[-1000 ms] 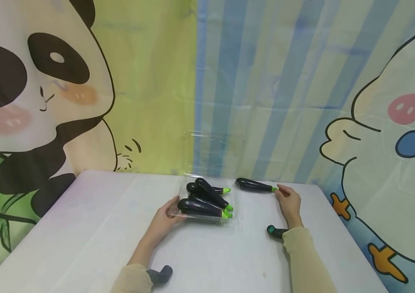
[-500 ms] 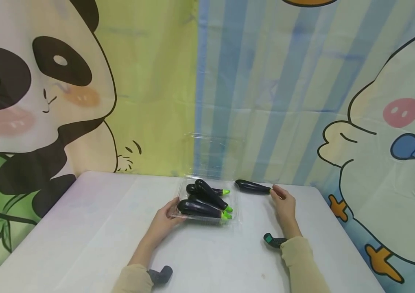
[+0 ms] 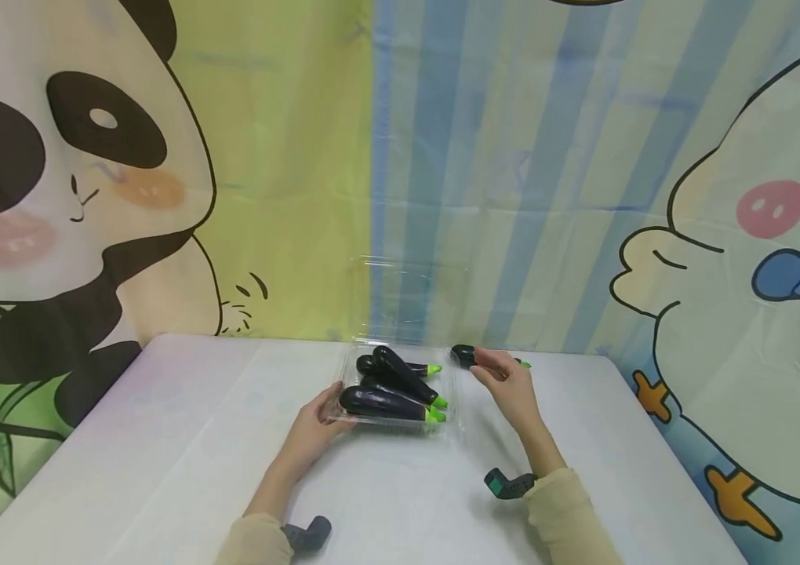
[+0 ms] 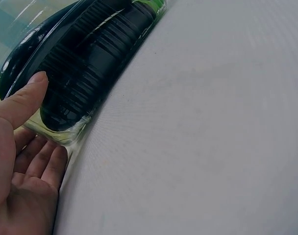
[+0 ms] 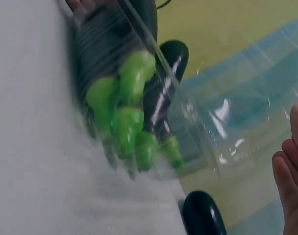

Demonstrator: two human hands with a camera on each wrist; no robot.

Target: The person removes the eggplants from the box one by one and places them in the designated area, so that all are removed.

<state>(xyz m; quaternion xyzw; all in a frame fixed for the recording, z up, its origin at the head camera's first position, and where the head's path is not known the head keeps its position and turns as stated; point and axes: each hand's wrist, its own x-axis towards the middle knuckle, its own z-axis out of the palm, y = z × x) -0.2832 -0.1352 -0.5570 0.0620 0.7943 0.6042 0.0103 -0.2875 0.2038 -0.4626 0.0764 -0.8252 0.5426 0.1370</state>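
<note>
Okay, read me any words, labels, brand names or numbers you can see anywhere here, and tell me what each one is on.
There is no readable text in any view.
The clear plastic box and the toy eggplants in it bear no label or brand.
The loose eggplant by the right hand is plain.
The backdrop shows only cartoon drawings, a panda and a duck, with no lettering.
The white table carries no print.

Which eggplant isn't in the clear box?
The eggplant lying on the table by the right hand. The others are piled inside the box.
</note>
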